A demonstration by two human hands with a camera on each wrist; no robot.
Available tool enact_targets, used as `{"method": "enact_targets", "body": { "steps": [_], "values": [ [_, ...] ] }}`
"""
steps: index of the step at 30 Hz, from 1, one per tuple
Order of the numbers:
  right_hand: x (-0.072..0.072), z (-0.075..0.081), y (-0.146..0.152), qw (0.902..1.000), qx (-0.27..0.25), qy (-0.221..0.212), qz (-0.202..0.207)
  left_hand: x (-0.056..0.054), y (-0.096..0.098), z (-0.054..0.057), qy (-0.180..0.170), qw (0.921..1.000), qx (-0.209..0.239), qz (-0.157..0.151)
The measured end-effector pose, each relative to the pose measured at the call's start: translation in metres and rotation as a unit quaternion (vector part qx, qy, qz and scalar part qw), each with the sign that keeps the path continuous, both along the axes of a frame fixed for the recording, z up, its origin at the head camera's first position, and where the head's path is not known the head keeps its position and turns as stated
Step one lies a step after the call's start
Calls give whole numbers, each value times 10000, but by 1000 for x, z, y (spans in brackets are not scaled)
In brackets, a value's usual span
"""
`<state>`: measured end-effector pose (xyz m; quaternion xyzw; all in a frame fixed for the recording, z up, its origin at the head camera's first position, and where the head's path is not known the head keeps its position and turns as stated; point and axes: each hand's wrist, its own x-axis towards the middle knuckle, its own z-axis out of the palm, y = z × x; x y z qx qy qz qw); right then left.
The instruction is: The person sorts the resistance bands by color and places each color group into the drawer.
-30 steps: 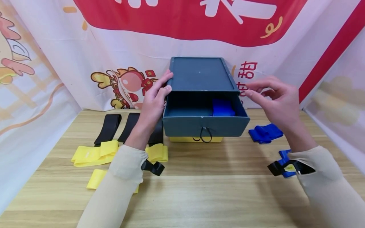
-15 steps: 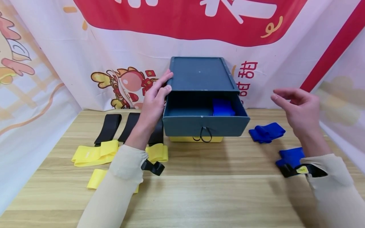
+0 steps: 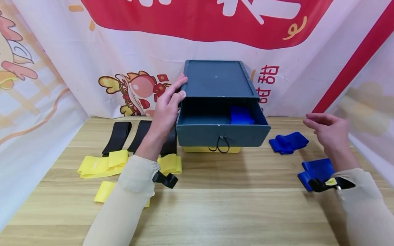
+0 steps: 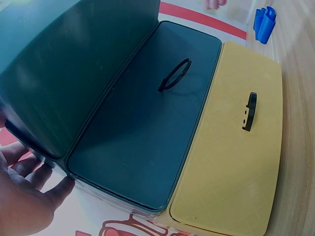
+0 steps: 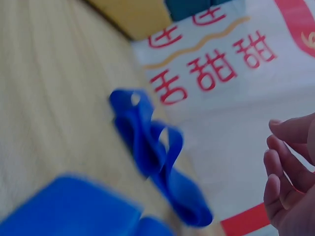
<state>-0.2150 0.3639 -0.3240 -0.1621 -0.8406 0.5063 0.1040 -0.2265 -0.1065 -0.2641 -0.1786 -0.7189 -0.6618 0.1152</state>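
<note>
My left hand [image 3: 166, 109] rests against the left side of a small drawer cabinet [image 3: 219, 78]. In the left wrist view its fingers [image 4: 59, 191] touch the cabinet's side edge. The dark teal top drawer [image 3: 212, 136] is pulled out, with a folded blue resistance band [image 3: 241, 115] in its right part. My right hand [image 3: 332, 136] hovers over the table at the right, fingers loosely bent with nothing between them. Below and to its left lie a crumpled blue resistance band [image 3: 288, 142] and a second blue resistance band [image 3: 317, 171], partly hidden by the wrist strap.
Under the open drawer, a teal drawer [image 4: 147, 118] and a yellow drawer [image 4: 231, 147], both with black loop handles, are closed. Black bands [image 3: 117, 138] and yellow bands [image 3: 103, 165] lie on the wooden table [image 3: 215, 212] at the left. A printed cloth [image 3: 154, 51] hangs behind.
My right hand has moved right and down, away from the open drawer and towards the blue bands. The left hand stays on the cabinet's side, and the drawer has not moved.
</note>
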Motion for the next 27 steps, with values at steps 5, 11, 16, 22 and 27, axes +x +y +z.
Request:
{"method": "enact_targets", "body": {
  "steps": [5, 11, 16, 22, 27],
  "values": [
    [-2, -16, 14, 9985, 366, -398, 120, 0, 0, 0, 3, 10000, 23, -22],
    [-6, -30, 26, 9990, 269, -220, 268, 0, 0, 0, 3, 10000, 23, -6],
    [-11, -42, 35, 9935, 799, -742, 335, 0, -1, -1, 11, 10000, 3, 5],
    [-15, -50, 35, 9880, 1099, -1071, 149, 0, -1, -1, -3, 10000, -25, 22],
    [-14, -52, 32, 9842, 1143, -1345, 177, 0, -1, -1, -3, 10000, -22, 31]
  ]
}}
